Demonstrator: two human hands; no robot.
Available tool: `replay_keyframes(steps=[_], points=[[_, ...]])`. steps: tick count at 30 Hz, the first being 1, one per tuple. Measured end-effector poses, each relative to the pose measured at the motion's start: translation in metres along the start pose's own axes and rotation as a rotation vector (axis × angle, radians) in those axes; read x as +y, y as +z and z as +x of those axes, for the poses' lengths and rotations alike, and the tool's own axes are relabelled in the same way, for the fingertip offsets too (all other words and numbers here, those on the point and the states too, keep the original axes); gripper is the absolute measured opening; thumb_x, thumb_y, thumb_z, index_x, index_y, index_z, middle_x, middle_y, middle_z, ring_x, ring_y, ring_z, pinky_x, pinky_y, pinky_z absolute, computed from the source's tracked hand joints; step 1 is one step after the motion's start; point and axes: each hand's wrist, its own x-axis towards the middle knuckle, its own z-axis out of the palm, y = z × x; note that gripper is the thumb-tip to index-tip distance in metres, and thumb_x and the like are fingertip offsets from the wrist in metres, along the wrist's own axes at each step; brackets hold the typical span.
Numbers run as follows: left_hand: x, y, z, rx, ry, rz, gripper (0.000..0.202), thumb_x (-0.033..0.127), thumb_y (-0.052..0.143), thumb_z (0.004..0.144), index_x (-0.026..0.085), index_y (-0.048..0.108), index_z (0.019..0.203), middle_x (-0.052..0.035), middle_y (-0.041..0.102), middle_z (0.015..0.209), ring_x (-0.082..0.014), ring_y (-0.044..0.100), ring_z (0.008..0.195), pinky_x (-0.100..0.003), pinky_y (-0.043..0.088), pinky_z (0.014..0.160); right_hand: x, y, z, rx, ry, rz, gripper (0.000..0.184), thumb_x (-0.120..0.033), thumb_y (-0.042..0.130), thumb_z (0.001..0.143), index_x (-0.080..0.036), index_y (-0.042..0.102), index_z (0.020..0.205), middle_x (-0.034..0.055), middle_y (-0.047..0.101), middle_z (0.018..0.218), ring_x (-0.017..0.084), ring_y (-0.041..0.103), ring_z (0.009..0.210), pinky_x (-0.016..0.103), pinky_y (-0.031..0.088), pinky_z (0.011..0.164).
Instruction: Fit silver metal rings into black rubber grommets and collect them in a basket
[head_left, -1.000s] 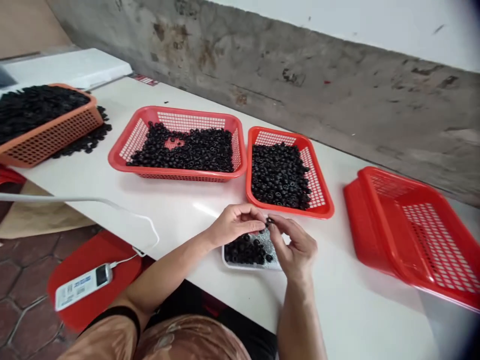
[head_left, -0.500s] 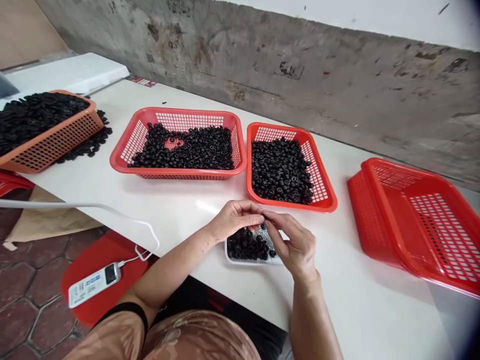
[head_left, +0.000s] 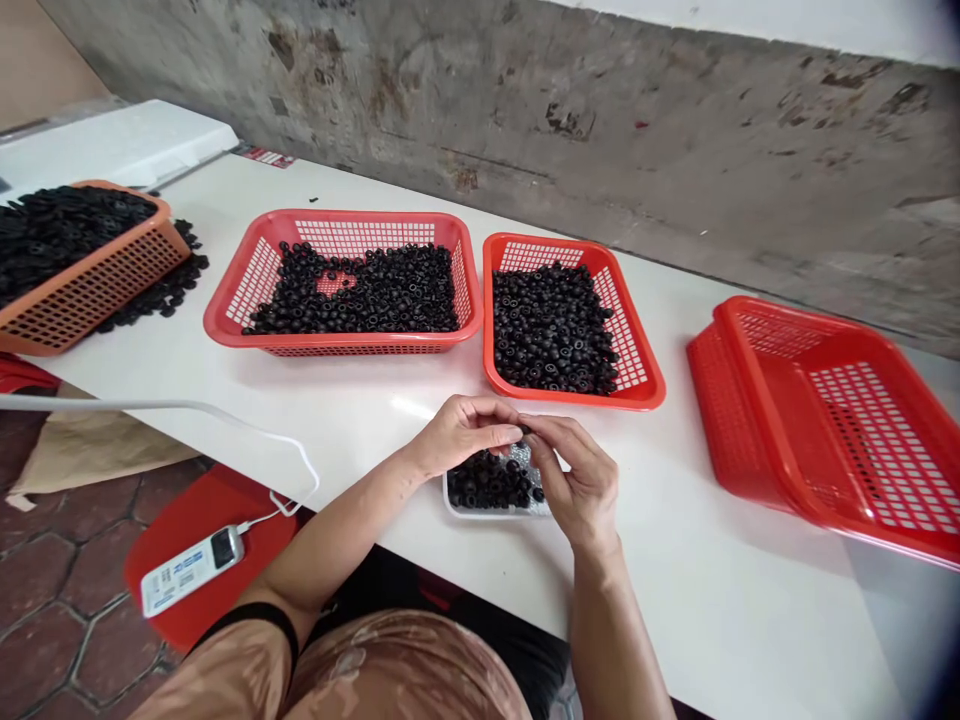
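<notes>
My left hand (head_left: 459, 436) and my right hand (head_left: 576, 476) meet fingertip to fingertip just above a small white tray (head_left: 452, 506) near the table's front edge. The tray holds several small black rings (head_left: 487, 482) and some small shiny metal pieces (head_left: 519, 458). Both hands are pinched together on something small and dark between the fingertips; I cannot make out what it is. Behind the hands stand two red mesh baskets of black rings, a wide basket (head_left: 247, 335) and a narrower basket (head_left: 651, 385).
An orange basket (head_left: 90, 285) heaped with black rings sits far left, with loose rings spilled beside it. Stacked empty red baskets (head_left: 750, 420) stand at the right. A white cable (head_left: 172, 408) runs to a white device (head_left: 191, 570) on a red stool below. A concrete wall backs the table.
The hands have stayed pinched together over the small tray, with the fingertips drawn slightly closer. The dark piece seen between them a second ago is now mostly hidden. The view shifted a little.
</notes>
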Motion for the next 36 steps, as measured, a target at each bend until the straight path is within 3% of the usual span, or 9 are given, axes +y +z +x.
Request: replay_keyframes(steps=[5,10,13,18,22,27,32,36], points=[[0.001,-0.001,-0.001,-0.007,-0.008,0.012,0.038,0.041,0.092,0.07,0.012,0.076,0.089,-0.0013,0.07,0.077,-0.0096,0.062,0.066,-0.026,0.054,0.071,0.001,-0.002,-0.001,0.006,0.047,0.048,0.025,-0.016,0.064,0.099,-0.029,0.074,0.117,0.0036,0.075,0.108,0.017,0.072,0.081,0.031,0.061,0.068],[-0.002,-0.002,0.0,-0.018,0.023,0.041,0.034,0.037,0.087,0.077,0.015,0.08,0.102,-0.0085,0.077,0.104,-0.0143,0.07,0.084,-0.03,0.057,0.085,0.008,-0.005,-0.005,0.121,0.15,0.122,0.016,-0.021,0.064,0.1,-0.027,0.073,0.112,0.0021,0.072,0.099,0.013,0.066,0.072,0.029,0.058,0.067],[-0.005,-0.003,0.0,-0.03,0.033,0.025,0.036,0.032,0.085,0.08,0.016,0.078,0.111,-0.0096,0.076,0.11,-0.0154,0.071,0.09,-0.03,0.058,0.088,0.011,-0.006,-0.006,0.105,0.172,0.151,0.015,-0.023,0.061,0.101,-0.026,0.071,0.112,0.0028,0.07,0.101,0.014,0.065,0.075,0.031,0.058,0.073],[-0.01,-0.004,0.0,-0.023,0.075,0.043,0.041,0.023,0.083,0.081,0.018,0.073,0.12,-0.0067,0.073,0.107,-0.013,0.07,0.089,-0.027,0.058,0.085,0.01,-0.004,-0.002,-0.03,0.093,0.065,0.018,-0.02,0.056,0.103,-0.026,0.068,0.115,0.0059,0.071,0.111,0.02,0.069,0.1,0.036,0.06,0.087],[-0.01,-0.004,-0.001,-0.033,0.086,0.059,0.039,0.02,0.081,0.082,0.018,0.072,0.121,-0.006,0.072,0.104,-0.0127,0.07,0.089,-0.025,0.058,0.083,0.008,-0.004,0.001,-0.111,0.07,0.035,0.02,-0.018,0.054,0.104,-0.026,0.067,0.117,0.0062,0.071,0.114,0.02,0.069,0.104,0.036,0.06,0.089],[-0.006,-0.003,-0.002,-0.038,0.064,0.014,0.039,0.021,0.082,0.082,0.018,0.071,0.119,-0.0049,0.072,0.1,-0.0121,0.071,0.084,-0.025,0.057,0.081,0.006,-0.006,0.002,-0.091,-0.012,-0.027,0.026,-0.016,0.055,0.103,-0.027,0.067,0.123,0.0064,0.071,0.115,0.02,0.069,0.108,0.037,0.059,0.093],[-0.002,-0.001,-0.002,0.017,0.066,-0.024,0.04,0.022,0.085,0.078,0.018,0.072,0.115,-0.0031,0.071,0.092,-0.0121,0.069,0.083,-0.023,0.055,0.077,0.01,-0.004,-0.001,-0.057,-0.172,-0.188,0.047,-0.03,0.076,0.093,-0.028,0.062,0.138,0.0084,0.073,0.12,0.023,0.072,0.099,0.04,0.06,0.087],[-0.001,0.0,-0.002,0.012,0.073,-0.026,0.039,0.022,0.087,0.076,0.017,0.073,0.113,-0.0029,0.073,0.09,-0.012,0.069,0.085,-0.023,0.054,0.082,0.01,-0.002,-0.002,0.04,-0.268,-0.343,0.042,-0.021,0.076,0.093,-0.025,0.065,0.133,0.0075,0.076,0.112,0.021,0.074,0.092,0.037,0.057,0.083]])
